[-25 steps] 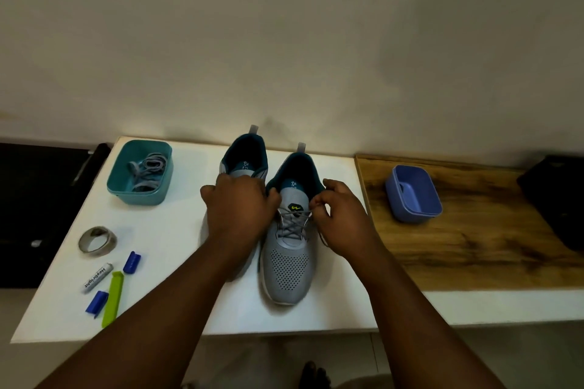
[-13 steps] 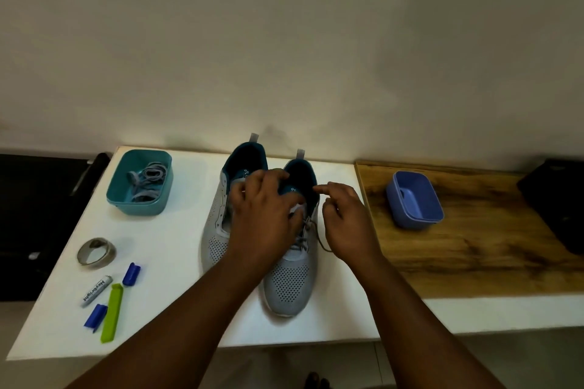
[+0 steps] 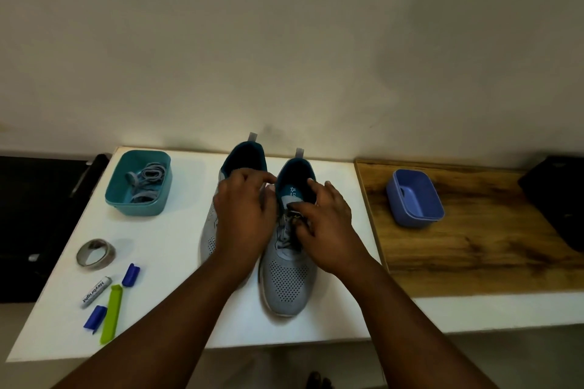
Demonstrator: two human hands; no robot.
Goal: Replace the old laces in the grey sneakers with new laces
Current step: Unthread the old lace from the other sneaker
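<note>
Two grey sneakers side by side, toes toward camera, on white table [image 3: 177, 230]: left sneaker [image 3: 243, 164] mostly hidden under left hand [image 3: 245, 218], right sneaker [image 3: 289, 281] w/ perforated toe in plain view. Left hand draped over left sneaker, fingers curled at the gap btwn the two collars; what it grips, if anything, can't tell. Right hand [image 3: 327, 227] on right sneaker's upper part, index finger reaching onto teal collar, thumb and other fingers curled at the grey lace [image 3: 286, 232], apparently pinching it near top eyelets. Lace still threaded lower down. Teal tub [image 3: 139, 208] at far left of table holding bundle of grey-blue laces [image 3: 147, 180]. Near left edge: tape roll [image 3: 95, 253], small white tube [image 3: 95, 291] w/ printed text, two blue clips [image 3: 130, 275] and [image 3: 95, 316], green clip [image 3: 112, 313] alongside. To right, wooden board [image 3: 474, 246] w/ blue tub [image 3: 414, 197] on it, nothing seen inside. Dark object [image 3: 559, 199] at far right edge, dark surface [image 3: 41, 224] at far left.
</note>
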